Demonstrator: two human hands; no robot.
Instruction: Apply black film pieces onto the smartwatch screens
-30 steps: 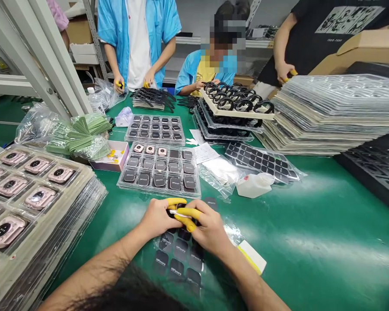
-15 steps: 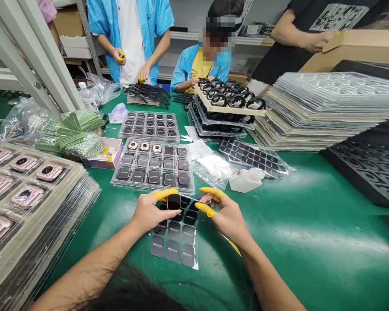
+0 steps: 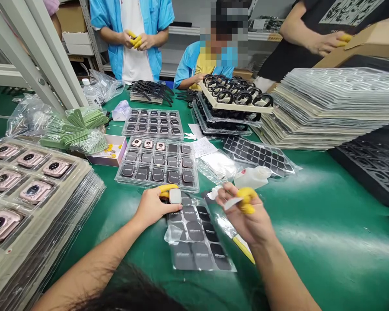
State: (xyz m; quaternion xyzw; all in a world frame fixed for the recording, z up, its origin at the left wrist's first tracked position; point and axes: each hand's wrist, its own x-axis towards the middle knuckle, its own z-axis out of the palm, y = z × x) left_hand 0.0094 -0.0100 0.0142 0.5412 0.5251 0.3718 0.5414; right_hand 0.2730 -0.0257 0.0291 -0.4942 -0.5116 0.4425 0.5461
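My left hand (image 3: 151,206), with a yellow finger cot, pinches a small square watch case (image 3: 175,196) just above a clear sheet of black screen films (image 3: 197,233) on the green table (image 3: 311,224). My right hand (image 3: 246,214), also in yellow finger cots, holds a small pale peeled film tab (image 3: 232,203) to the right of the case. Just beyond both hands lies a clear tray of watch cases (image 3: 158,163), mostly dark-faced, three pink at its far left.
Stacked trays of pink watch cases (image 3: 26,190) fill the left. A white bottle (image 3: 253,177), bagged film sheets (image 3: 259,155), green straps (image 3: 81,129), a pink box (image 3: 108,151) and tall tray stacks (image 3: 330,108) lie around. Three other people work at the far side.
My right hand lifted away to the right and now pinches a peeled tab. The left hand turned the watch case, its pale side now showing. The film sheet shifted right.
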